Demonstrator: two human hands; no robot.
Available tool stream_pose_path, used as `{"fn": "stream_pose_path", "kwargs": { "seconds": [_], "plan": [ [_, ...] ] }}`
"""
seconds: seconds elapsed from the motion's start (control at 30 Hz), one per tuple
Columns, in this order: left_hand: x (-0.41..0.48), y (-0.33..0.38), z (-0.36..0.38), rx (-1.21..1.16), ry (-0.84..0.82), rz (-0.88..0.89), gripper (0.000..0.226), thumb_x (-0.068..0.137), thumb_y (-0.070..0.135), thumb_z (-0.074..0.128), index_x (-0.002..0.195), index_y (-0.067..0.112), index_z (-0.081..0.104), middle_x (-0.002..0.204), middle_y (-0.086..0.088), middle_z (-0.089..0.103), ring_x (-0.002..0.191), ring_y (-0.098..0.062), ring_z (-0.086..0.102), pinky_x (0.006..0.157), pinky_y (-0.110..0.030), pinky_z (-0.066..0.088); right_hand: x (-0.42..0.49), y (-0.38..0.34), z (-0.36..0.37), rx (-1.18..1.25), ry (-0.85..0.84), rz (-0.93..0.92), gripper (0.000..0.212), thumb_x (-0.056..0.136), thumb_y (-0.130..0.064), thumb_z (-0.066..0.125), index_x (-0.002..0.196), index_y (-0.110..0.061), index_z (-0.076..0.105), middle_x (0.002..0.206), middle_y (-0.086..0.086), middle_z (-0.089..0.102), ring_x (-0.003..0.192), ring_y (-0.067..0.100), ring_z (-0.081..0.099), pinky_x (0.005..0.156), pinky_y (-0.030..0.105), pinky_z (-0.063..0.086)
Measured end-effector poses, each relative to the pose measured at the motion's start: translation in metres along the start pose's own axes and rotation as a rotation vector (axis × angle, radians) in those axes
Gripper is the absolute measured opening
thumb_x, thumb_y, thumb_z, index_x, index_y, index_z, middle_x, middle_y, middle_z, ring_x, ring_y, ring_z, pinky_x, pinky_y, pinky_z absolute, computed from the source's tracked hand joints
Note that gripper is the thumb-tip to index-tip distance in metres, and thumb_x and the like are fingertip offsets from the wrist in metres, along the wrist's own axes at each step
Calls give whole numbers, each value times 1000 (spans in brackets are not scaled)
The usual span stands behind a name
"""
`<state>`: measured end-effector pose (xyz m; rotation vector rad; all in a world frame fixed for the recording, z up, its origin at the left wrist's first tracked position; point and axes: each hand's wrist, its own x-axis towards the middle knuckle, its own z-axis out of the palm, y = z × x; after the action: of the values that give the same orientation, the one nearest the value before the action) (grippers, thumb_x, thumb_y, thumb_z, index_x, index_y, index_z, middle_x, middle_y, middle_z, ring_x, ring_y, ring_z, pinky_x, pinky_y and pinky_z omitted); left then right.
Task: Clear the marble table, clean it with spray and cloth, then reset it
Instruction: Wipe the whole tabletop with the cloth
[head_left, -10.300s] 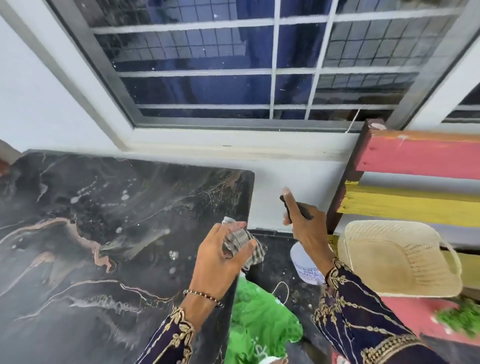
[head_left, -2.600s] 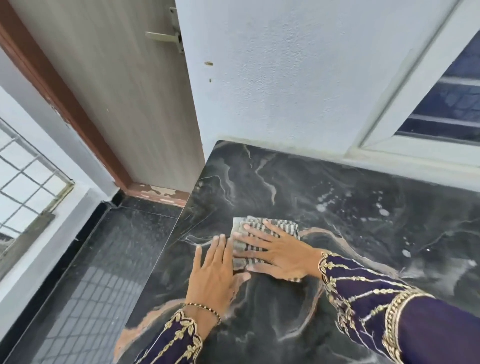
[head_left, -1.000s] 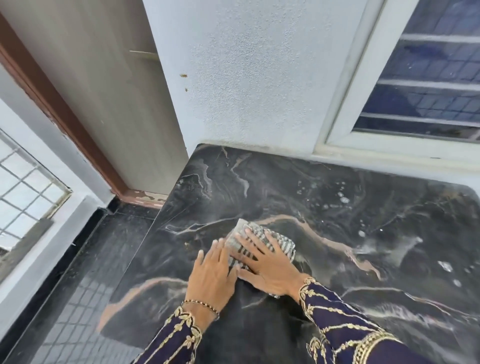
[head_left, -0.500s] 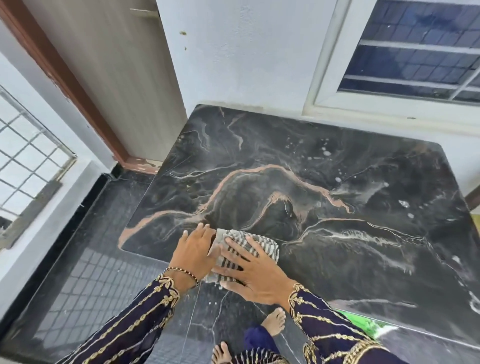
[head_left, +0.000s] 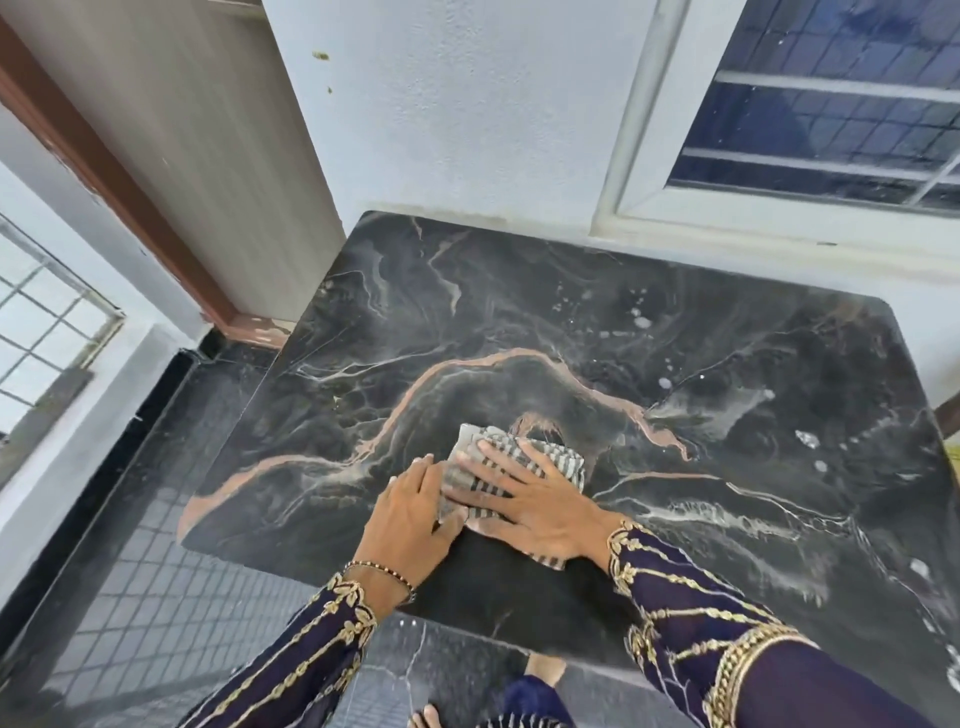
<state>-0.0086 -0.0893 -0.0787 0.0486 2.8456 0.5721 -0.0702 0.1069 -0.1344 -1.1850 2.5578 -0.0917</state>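
The black marble table (head_left: 727, 364) with orange and white veins fills the middle of the view, wet streaks and white droplets on its right half. A folded grey-striped cloth (head_left: 550, 457) lies on the table near its front middle. My right hand (head_left: 530, 499) presses flat on the cloth with fingers spread. My left hand (head_left: 410, 514) lies flat beside it, fingertips touching the cloth's left edge. The spray bottle is out of view.
The table's far edge is against a white wall (head_left: 467, 104) under a window (head_left: 831, 104). A wooden door (head_left: 182, 130) stands at the left. Dark tiled floor (head_left: 130, 571) runs along the table's left and front; my bare feet show below.
Ten seconds ago my right hand held the spray bottle and my left the cloth. Both hands have since wiped the cloth across the table; in the last half second it slid away from the front edge.
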Motion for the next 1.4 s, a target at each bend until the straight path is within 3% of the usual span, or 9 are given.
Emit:
{"fn": "stream_pose_path", "kwargs": {
  "seconds": [0.13,0.33,0.5,0.6,0.83,1.17,1.4],
  "plan": [
    [47,14,5,-10,31,-13,73,92,52,47,150,16,20,158,-3,23,146,-18,20,120,-33,16,37,64,-25,90,-68,11,48,103,-66,11,147,-66,-9,165,-25,-21,145,0,-38,118,42,-29],
    [159,41,-12,168,-20,-83,107,80,68,53,151,10,-1,161,-12,2,150,-25,4,122,-43,11,99,160,-65,111,-37,38,44,93,-75,-1,131,-75,-23,156,-32,-30,145,1,-37,122,46,-22],
    [246,63,-38,284,-160,-224,138,57,80,63,150,8,-9,157,-24,-12,146,-44,-8,114,-64,15,158,236,-92,108,12,93,46,101,-70,9,124,-79,-28,150,-35,-33,145,0,-34,124,50,-17],
    [278,66,-43,222,-311,-342,150,49,74,75,150,6,-13,157,-24,-14,145,-45,-9,108,-69,24,186,271,-103,131,31,134,46,101,-69,9,135,-73,-21,159,-29,-26,149,3,-29,123,48,-19],
    [291,67,-39,288,-414,-407,151,49,64,82,148,1,-12,156,-27,-11,144,-47,-10,105,-69,29,212,295,-119,114,48,190,53,102,-69,11,151,-62,-8,166,-24,-17,154,4,-19,124,48,-13],
    [293,67,-37,291,-424,-414,152,48,65,83,148,0,-12,155,-28,-11,144,-48,-10,105,-69,30,137,339,-105,44,75,284,51,99,-70,5,141,-65,-23,163,-25,-24,151,3,-26,122,44,-19],
    [280,65,-41,193,-349,-389,150,47,61,85,150,7,-10,157,-24,-11,145,-44,-10,107,-69,25,122,291,-90,98,77,316,56,92,-80,2,139,-65,-25,160,-21,-29,150,9,-30,122,50,-20]
  ]
}}
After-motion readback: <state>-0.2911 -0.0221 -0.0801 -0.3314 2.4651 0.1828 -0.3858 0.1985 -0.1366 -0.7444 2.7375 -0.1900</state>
